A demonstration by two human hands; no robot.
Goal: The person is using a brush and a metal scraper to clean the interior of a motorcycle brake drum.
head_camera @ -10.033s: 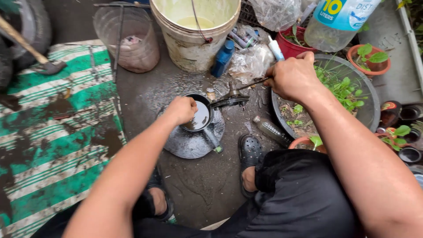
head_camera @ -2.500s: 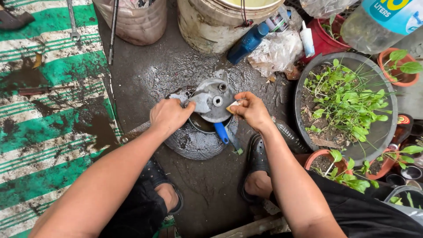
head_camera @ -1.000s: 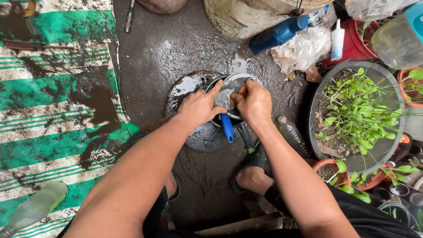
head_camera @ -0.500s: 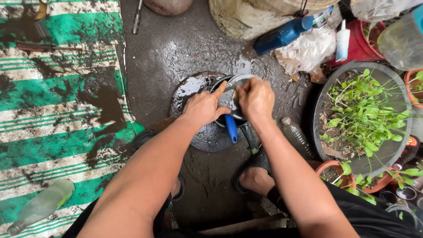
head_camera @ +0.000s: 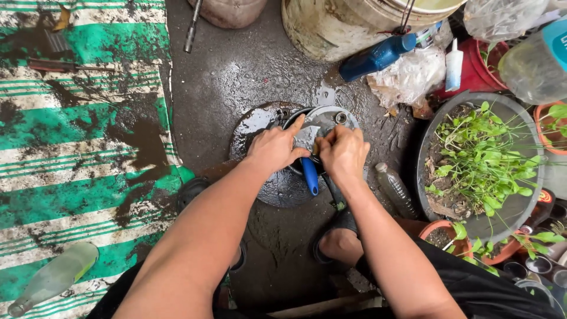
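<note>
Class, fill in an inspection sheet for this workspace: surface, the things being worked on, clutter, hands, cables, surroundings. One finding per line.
Surface: wet, dirty concrete floor; stained green-and-white striped mat at the left.
Job's things: round grey metal part lying on a dark round plate; blue-handled tool beneath the hands.
Clutter: blue spray bottle, crumpled plastic bag, small plastic bottle, clear bottle on the mat.
Hands: left hand and right hand both press on the metal part.
Cables: nothing seen.
Surroundings: large pale bucket, basin of green seedlings, small clay pots.
</note>
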